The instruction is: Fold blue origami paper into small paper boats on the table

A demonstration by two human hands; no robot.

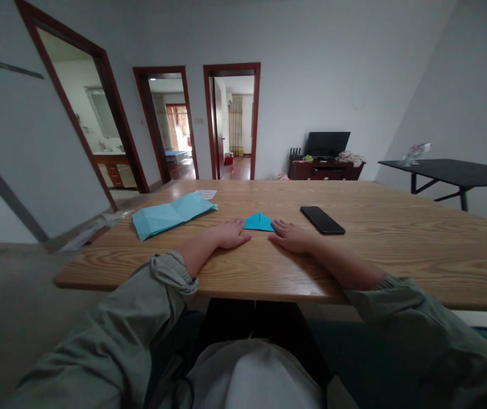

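The folded blue paper [259, 222], a small triangle with its apex pointing away from the person, sits on the worktop [247, 275] between the two hands. The left hand [230, 234] and the right hand [292, 236] are open and laid palm down, fingers extended; their fingertips touch the two lower corners of the triangle, and neither appears to grip it. A short dark line runs down from the apex; whether it is a slit, a crease or a gap between layers cannot be told. The likeliest fault is skewing — uneven pressure from the fingertips could slide one layer over another and set the fold off centre. Lifting both hands together might let the folds spring open, and drawing them apart while pressing could strain the corners. Room is limited on either side: the larger light blue paper [171, 215] lies beyond the left forearm, toward the worktop's left side, where a sweep of the arm might push it; the black phone [322, 220] lies just beyond the right hand, so an outward swing could knock it. The near edge runs beneath the forearms, with a strip of wood between it and the hands; the broadest room for moving extends rightward, past the phone.
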